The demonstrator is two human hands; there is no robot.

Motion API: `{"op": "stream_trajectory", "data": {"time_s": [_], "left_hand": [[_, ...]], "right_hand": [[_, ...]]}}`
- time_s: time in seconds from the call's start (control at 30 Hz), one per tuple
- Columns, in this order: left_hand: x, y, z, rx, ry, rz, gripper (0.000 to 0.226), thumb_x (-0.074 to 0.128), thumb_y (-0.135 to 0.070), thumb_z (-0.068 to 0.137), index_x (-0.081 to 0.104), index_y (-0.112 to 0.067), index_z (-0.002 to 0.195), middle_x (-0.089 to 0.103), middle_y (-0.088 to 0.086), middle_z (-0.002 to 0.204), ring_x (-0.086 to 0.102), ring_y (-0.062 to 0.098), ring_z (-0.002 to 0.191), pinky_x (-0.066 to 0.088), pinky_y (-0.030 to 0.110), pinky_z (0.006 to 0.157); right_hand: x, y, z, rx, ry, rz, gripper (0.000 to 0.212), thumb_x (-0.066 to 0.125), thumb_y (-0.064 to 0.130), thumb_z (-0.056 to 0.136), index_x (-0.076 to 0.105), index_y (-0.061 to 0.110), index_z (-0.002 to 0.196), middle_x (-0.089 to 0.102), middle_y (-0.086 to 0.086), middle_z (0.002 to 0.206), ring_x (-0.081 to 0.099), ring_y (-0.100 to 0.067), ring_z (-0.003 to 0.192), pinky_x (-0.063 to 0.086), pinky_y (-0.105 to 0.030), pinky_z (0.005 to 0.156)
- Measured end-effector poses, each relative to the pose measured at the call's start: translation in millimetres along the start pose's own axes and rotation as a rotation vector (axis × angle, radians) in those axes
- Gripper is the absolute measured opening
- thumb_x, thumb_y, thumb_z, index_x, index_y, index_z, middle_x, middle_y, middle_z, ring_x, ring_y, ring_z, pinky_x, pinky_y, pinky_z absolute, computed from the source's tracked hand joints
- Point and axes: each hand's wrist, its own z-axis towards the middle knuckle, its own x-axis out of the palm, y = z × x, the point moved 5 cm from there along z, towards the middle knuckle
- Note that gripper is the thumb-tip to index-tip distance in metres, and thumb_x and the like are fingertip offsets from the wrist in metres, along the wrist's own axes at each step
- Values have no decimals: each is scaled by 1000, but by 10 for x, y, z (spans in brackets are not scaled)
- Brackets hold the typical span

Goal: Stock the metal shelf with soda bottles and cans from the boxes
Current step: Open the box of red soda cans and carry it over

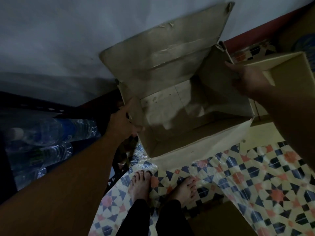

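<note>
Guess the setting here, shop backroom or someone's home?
Likely a home storeroom, hedged: patterned floor covering, bare feet, bottled water stacked on a dark metal shelf, empty cardboard box by the wall.

matt cardboard box [187, 106], glossy patterned floor [255, 176]

Bare forearms, bare feet [139, 186], black trousers [153, 220]

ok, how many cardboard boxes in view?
3, maybe more hidden: empty open box held by both hands, a box top right by the wall, and a box at bottom centre.
</note>
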Motion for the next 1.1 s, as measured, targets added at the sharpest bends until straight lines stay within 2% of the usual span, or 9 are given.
{"op": "stream_trajectory", "data": {"time_s": [0.07,0.17,0.2,0.27,0.33,0.43,0.53,0.93,1.1], "left_hand": [[15,10,-44,17,1,-18,107,95,-8,67,40,-26,157,48,-7,146,61,-9,95,50,3,71],[59,35,-143,44,-10,-40,96,97,-17,66,51,-29,148,54,-1,148,59,19,126,56,32,100],[86,52,-191,39,-13,-63,90,95,-13,68,53,-26,146,54,1,146,57,22,130,56,29,99],[147,27,-342,60,-33,-47,80,90,-8,73,54,-21,144,44,3,152,48,20,136,49,7,90],[176,-45,-536,130,-173,90,74,90,-15,76,57,-24,141,26,4,165,30,22,147,43,17,106],[280,-182,-739,247,-309,254,67,90,-30,75,62,-28,136,37,8,157,31,34,141,38,52,114],[589,-418,-964,363,-279,379,60,81,-45,80,59,-29,133,49,6,145,38,33,133,34,51,112],[2562,-133,-2702,984,344,495,51,66,-40,88,59,-19,134,59,3,137,52,30,129,32,40,109],[3243,457,-3638,990,541,509,60,72,-40,88,54,-21,142,51,1,151,42,25,142,32,45,119]], "right_hand": [[6,15,-77,-26,5,25,67,55,-3,97,36,23,156,53,-21,142,55,-37,125,50,-47,101],[-18,23,-288,-33,-46,52,64,55,3,99,36,25,156,53,-16,146,54,-32,130,47,-50,108],[-22,53,-387,-44,-71,67,63,56,5,99,38,25,156,54,-14,146,54,-30,131,47,-48,109],[-16,101,-639,-36,-114,127,59,60,12,98,41,24,153,56,-7,143,54,-20,129,49,-34,105],[19,107,-964,36,-157,168,56,62,17,97,43,26,150,55,4,139,48,-7,122,40,-15,93],[156,-26,-1522,161,-263,186,57,61,21,99,42,27,151,51,-1,149,46,-12,130,42,-29,103],[381,-232,-2240,262,-335,141,56,63,27,99,45,21,151,55,-9,146,54,-25,127,46,-41,108],[1878,-663,-5987,801,-479,260,49,64,32,99,54,16,145,61,-10,141,56,-27,129,41,-35,107],[2603,-824,-7406,873,-579,298,48,72,26,95,61,9,138,66,-16,131,60,-35,124,46,-43,106]]}}
